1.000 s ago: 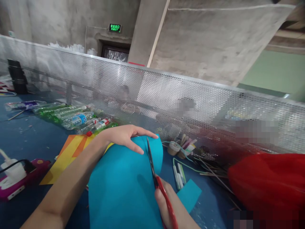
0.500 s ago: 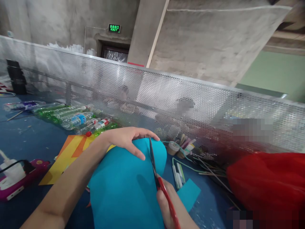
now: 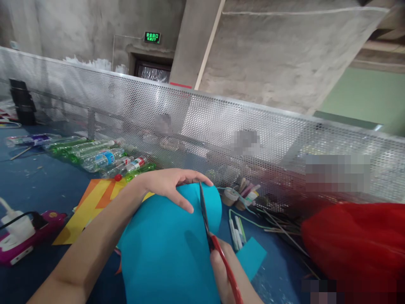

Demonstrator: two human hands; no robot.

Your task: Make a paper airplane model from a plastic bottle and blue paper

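A large sheet of blue paper [image 3: 167,249] bulges up in front of me, its far end curving over. My left hand [image 3: 172,188] grips that far end from above, thumb on the near face and fingers over the back edge. Red-handled scissors [image 3: 205,215] lie along the right part of the sheet, blades pointing away from me and close together. My right hand [image 3: 224,261] is wrapped round their handles. The blade tips reach the top edge near my left fingers. A smaller blue paper piece [image 3: 251,257] rests on the table beyond my right wrist.
Plastic bottles [image 3: 104,158] lie in a row at the back left. Yellow and orange paper [image 3: 84,215] and a purple power strip [image 3: 28,240] are on the left. White markers [image 3: 236,232] and a red bag [image 3: 354,240] lie to the right. A perforated metal screen [image 3: 205,122] edges the table.
The blue paper and the scissors with my right hand have shifted very slightly to the right. My left hand keeps nearly the same place on the sheet.
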